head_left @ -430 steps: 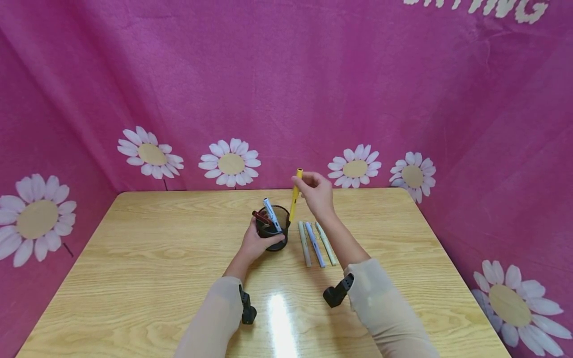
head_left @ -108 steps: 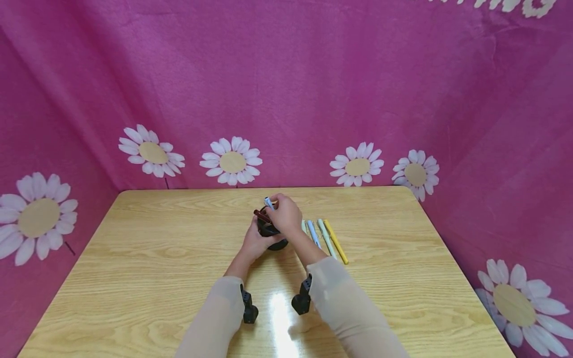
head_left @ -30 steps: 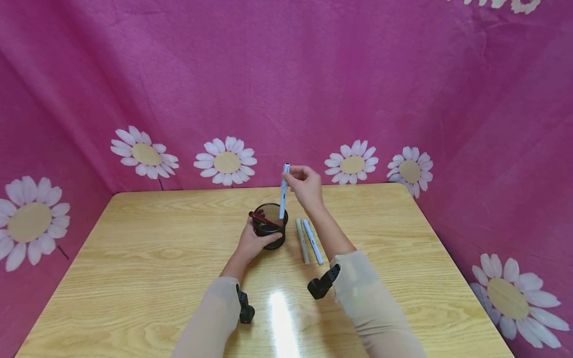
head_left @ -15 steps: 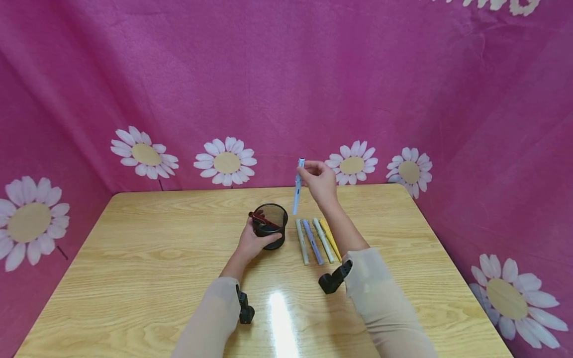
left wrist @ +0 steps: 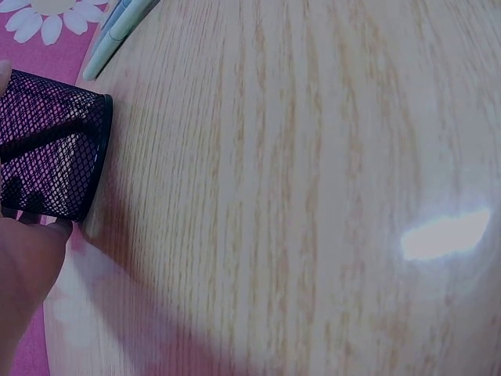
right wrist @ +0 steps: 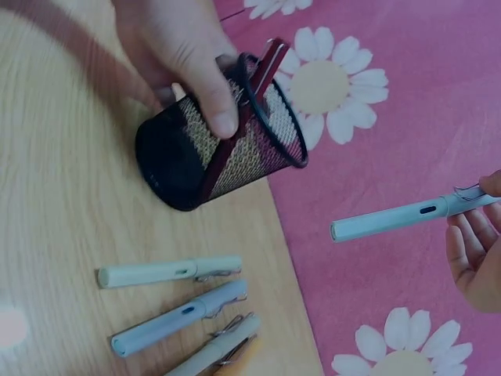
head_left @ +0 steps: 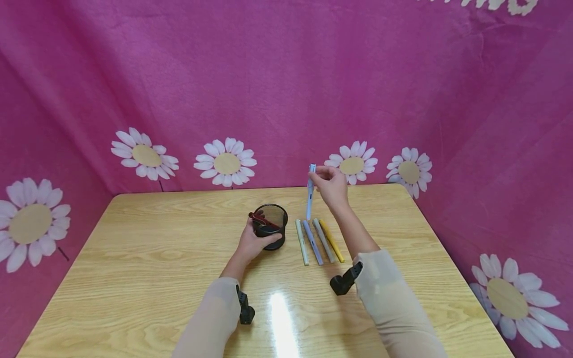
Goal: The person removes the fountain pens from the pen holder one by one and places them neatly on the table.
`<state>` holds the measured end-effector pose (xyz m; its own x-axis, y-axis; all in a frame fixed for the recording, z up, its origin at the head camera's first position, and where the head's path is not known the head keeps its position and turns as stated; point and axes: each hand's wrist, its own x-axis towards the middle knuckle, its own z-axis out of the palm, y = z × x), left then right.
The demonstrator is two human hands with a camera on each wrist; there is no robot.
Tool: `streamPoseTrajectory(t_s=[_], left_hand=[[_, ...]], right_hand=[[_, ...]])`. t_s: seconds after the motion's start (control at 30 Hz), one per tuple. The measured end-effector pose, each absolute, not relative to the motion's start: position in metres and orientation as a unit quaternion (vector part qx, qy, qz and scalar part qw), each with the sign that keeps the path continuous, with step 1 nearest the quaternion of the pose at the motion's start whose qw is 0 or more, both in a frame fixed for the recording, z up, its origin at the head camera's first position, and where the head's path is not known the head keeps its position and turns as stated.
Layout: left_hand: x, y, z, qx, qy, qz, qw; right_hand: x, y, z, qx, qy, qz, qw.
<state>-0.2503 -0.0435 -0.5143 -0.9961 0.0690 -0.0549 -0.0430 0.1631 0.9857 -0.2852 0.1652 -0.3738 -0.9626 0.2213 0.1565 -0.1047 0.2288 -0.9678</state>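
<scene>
My left hand holds a black mesh pen holder, thumb across its near side. Inside leans a dark red pen, its top above the rim in the right wrist view. My right hand pinches a light blue pen near its upper end. It hangs almost upright, right of the holder and over the far end of a row of pens. That row has a pale green pen, a lavender pen, a grey-green pen and a yellow pen lying side by side.
A wooden table extends around both hands, with a bright light reflection near its front. Behind and beside it hangs a pink cloth printed with white daisies. A small black camera sits on each wrist.
Earlier, the yellow pen went from the right hand to the row's right end. The light blue pen has since come out of the holder and moved right. The left hand stays on the holder.
</scene>
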Motion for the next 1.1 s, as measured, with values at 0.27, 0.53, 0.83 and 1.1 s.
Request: streamPoseTrajectory(t_s=[0.27,0.53,0.83,1.1], left_hand=[[-0.25,-0.044,-0.516,0.017,0.76,0.649,0.038],[-0.249,-0.044,-0.514,0.01,0.763,0.645,0.039],[-0.249,-0.043,-0.514,0.009,0.761,0.647,0.039],[-0.252,-0.044,-0.516,0.014,0.757,0.652,0.037]], right_hand=[[-0.282,0.171,-0.382,-0.043,-0.789,0.601,0.118],[-0.28,0.179,-0.391,-0.047,-0.798,0.59,0.116],[-0.28,0.196,-0.396,-0.054,-0.811,0.569,0.124],[-0.279,0.213,-0.403,-0.07,-0.814,0.565,0.115]])
